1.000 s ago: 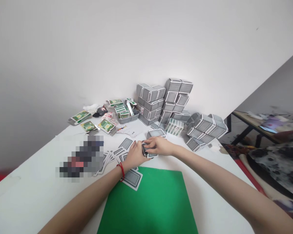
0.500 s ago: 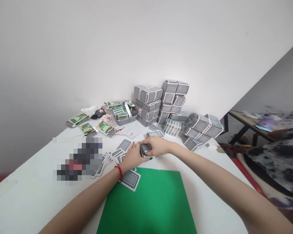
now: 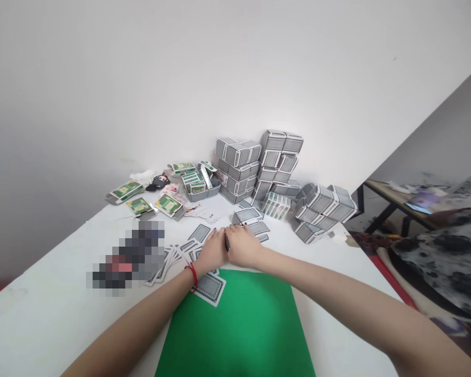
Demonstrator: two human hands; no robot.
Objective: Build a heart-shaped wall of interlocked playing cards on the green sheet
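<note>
My left hand point(image 3: 213, 251) and my right hand point(image 3: 241, 245) are pressed together just beyond the far edge of a green mat point(image 3: 239, 327). Between them I hold a small pack of grey-backed playing cards point(image 3: 227, 243) on its edge; only a dark sliver shows. Both hands are closed round it. A red string circles my left wrist. Loose grey-backed cards point(image 3: 180, 250) lie fanned to the left of my hands, and one card point(image 3: 210, 288) overlaps the mat's corner. Two more cards point(image 3: 255, 222) lie flat just beyond my right hand.
Stacked grey card decks point(image 3: 259, 165) stand against the wall, and a second pile point(image 3: 324, 209) lies at the right. Green card boxes point(image 3: 149, 201) and a grey tray point(image 3: 202, 186) sit at the back left. The white table's point(image 3: 43, 314) right edge drops off beside a dark low table point(image 3: 400, 201).
My right hand has come back from over the pack to press against its right side. The pack, which showed between my hands, is almost hidden now. Cards beyond my right hand have come into sight.
</note>
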